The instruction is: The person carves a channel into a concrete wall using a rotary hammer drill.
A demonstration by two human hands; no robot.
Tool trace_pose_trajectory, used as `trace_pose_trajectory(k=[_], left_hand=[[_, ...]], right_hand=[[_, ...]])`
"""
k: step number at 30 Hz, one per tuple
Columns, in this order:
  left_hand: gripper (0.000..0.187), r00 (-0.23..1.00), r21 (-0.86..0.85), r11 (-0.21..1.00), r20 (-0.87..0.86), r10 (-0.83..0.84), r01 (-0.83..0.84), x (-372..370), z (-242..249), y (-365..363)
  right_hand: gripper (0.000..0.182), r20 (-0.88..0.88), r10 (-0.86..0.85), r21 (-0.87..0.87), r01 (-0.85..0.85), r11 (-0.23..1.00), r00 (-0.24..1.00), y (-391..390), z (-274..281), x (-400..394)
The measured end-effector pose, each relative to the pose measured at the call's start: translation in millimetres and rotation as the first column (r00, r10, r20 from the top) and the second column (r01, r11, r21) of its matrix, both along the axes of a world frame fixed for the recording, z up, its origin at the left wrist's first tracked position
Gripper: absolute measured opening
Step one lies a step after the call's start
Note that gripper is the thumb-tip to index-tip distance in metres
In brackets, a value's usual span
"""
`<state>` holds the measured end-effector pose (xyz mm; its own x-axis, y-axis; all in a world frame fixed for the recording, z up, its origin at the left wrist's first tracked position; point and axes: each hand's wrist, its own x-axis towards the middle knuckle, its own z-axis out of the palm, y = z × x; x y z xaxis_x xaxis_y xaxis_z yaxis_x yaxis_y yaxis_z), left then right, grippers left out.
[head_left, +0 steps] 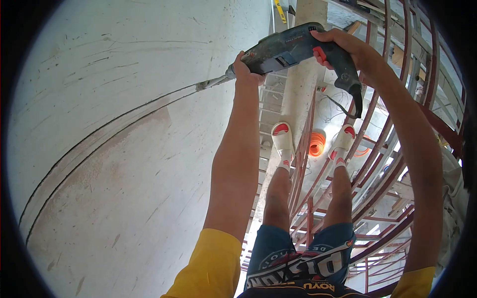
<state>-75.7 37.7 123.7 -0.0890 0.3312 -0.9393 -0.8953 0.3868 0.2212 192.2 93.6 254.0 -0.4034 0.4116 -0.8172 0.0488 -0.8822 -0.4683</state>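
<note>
A dark rotary hammer drill (283, 48) is held up across the top of the view, its chisel bit (211, 83) pointing left against the wall. My left hand (244, 69) wraps around the front of the tool, just behind the bit. The rear handle is gripped by my right hand (338, 44), with fingers near the red trigger (320, 53). The bit's tip meets the right end of two parallel curved cuts (124, 115) in the pale wall (124, 59). From the handle's base hangs the black power cord (357, 102).
My feet in light slides stand apart, one on a narrow concrete ledge (299, 84), the other by reddish metal railings (370, 114). Far below lie coils of orange hose (317, 144). A yellow level (280, 11) rests near the top. Metal bars run along the right side.
</note>
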Motion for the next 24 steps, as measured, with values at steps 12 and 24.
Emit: trace_pose_trajectory(k=[12,24], left_hand=[[0.039,0.995,-0.001,0.995,0.013,-0.103,0.103,-11,1,-14],[0.036,0.99,0.12,0.984,0.037,-0.14,0.134,-6,20,-115]], right_hand=[[0.04,-0.101,-0.011,-0.056,0.006,0.998,0.995,-25,-12,-6],[0.036,0.048,-0.338,0.167,0.326,0.93,0.94,-206,20,2]])
